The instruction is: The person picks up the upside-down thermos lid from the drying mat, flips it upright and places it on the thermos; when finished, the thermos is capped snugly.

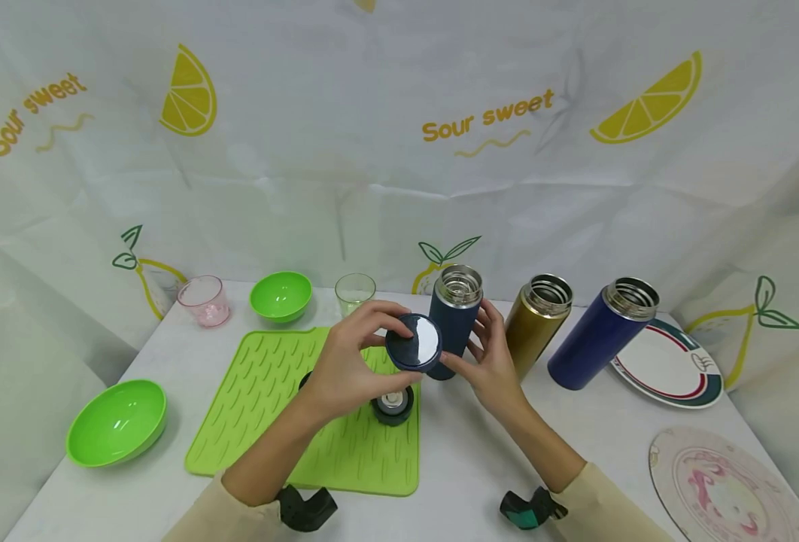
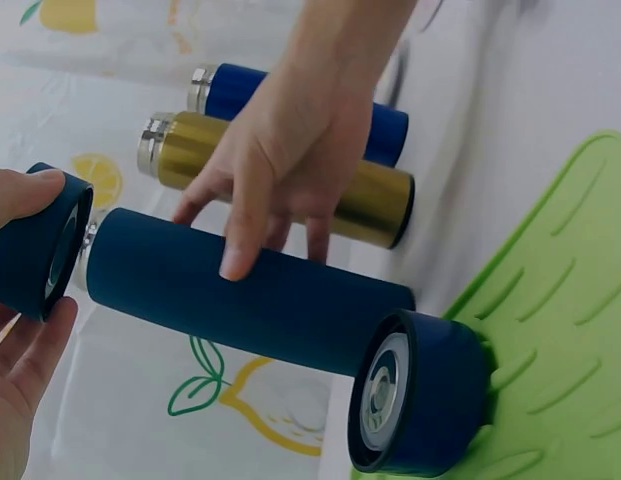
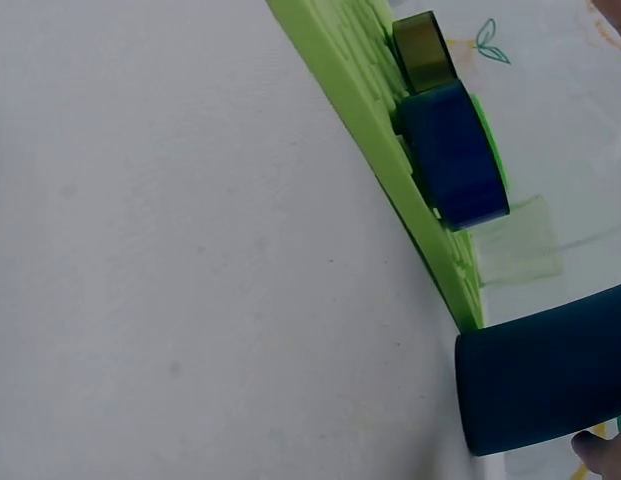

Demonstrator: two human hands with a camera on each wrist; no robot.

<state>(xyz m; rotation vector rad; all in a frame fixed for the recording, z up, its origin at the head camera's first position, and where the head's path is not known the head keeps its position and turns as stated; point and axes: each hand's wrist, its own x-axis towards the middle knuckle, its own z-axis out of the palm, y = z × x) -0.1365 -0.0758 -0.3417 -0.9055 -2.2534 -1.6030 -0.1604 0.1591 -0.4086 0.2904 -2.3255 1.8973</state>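
Note:
My left hand [image 1: 355, 365] pinches a dark teal bottle lid [image 1: 402, 352] between thumb and fingers, beside the upper part of the teal bottle [image 1: 452, 320]. That bottle stands upright and uncapped, its steel threaded neck showing. My right hand [image 1: 497, 369] holds it from the right, with the thumb on the near side and the fingers partly hidden behind. In the left wrist view the lid [image 2: 30, 250] overlaps the bottle's neck. Below my left hand, a blue lid [image 1: 393, 408] lies inner side up on the green mat [image 1: 366, 459]. A gold lid [image 3: 423, 52] sits close to it.
Right of the teal bottle stand an uncapped gold bottle [image 1: 535, 331] and an uncapped blue bottle [image 1: 592, 342]. A rimmed plate [image 1: 663, 361] and a pink-patterned round mat [image 1: 724, 489] lie farther right. Green bowls [image 1: 118, 425] and glasses [image 1: 205, 302] stand left and behind.

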